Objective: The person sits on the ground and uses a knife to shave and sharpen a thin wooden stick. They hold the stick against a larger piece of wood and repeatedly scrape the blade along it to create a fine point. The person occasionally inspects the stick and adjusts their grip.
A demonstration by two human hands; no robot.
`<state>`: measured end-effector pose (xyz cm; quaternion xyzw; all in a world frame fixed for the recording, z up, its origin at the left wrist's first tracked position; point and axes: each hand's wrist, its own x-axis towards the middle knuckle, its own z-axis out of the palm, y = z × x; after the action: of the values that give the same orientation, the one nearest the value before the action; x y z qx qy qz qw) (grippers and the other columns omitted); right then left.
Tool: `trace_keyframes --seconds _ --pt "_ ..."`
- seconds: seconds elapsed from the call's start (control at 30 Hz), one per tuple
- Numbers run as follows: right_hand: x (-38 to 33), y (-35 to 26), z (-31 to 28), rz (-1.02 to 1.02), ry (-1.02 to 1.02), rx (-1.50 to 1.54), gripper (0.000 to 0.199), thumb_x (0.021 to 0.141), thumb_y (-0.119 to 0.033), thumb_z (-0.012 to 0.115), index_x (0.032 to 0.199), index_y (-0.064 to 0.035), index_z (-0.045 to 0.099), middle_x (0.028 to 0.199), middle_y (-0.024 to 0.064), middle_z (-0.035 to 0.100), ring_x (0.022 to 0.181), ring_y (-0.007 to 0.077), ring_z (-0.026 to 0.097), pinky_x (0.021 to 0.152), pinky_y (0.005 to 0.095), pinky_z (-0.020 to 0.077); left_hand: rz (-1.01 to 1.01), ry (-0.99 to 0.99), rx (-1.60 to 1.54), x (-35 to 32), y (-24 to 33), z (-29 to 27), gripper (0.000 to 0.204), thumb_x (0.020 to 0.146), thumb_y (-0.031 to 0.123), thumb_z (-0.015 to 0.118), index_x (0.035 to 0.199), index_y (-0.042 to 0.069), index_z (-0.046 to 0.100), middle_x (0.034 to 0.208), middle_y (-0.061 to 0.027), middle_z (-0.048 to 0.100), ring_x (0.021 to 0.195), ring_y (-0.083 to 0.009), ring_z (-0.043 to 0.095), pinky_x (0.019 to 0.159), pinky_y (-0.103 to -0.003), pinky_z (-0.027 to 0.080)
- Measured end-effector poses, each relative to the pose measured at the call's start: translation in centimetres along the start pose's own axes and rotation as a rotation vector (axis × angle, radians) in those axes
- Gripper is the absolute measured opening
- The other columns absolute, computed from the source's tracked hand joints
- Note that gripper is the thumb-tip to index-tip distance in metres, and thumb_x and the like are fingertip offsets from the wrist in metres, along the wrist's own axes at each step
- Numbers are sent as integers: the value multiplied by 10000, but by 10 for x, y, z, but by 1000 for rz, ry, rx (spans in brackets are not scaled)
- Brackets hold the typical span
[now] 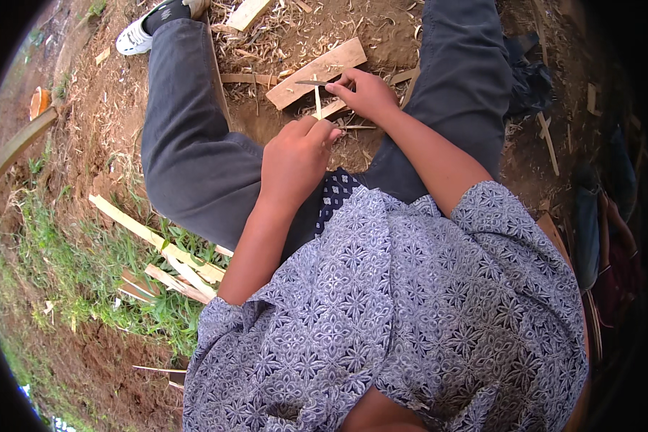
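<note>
Left hand (295,160) clenched around a thin bamboo sliver (317,101); right hand (366,93) grasps a knife (311,83) above a wooden board (317,72) on bare earth.

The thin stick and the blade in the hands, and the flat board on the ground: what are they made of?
Stick: looks like pale split bamboo or wood, raw and matte. Blade: probably metal, thin, dark grey, pointed. Board: unfinished wood, tan, rough, with straight sawn edges.
</note>
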<state>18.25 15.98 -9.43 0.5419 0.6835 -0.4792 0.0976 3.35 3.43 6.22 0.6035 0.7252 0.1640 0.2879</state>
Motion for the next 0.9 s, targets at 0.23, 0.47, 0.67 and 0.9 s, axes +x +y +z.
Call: trace_keyframes --seconds 0.23,0.47,0.67,0.9 --pt "7 7 -5 133 11 -33 475 916 -610 729 1000 -142 735 907 96 750 870 266 728 770 419 540 17 6 4 -1 -4 5 132 1025 213 641 980 89 639 908 -89 642 848 -343 665 712 -461 530" --pt "-6 -3 -9 -30 -94 85 505 904 -633 715 1067 -156 759 999 105 771 976 289 740 834 429 549 23 11 -9 -1 -2 4 117 1027 203 635 994 92 615 899 -96 621 844 -351 657 704 -465 526" --pt "-5 -9 -9 -25 -16 -6 482 912 -598 733 1057 -140 759 923 124 756 881 296 735 769 425 545 35 18 0 -2 -1 3 100 1010 177 651 981 92 607 896 -94 614 843 -349 655 696 -465 526" --pt "3 -6 -6 96 18 -99 490 922 -604 721 1082 -142 749 904 112 756 859 269 735 758 414 546 28 -7 21 -1 2 0 92 1005 182 661 989 98 628 907 -84 636 847 -337 665 699 -464 533"
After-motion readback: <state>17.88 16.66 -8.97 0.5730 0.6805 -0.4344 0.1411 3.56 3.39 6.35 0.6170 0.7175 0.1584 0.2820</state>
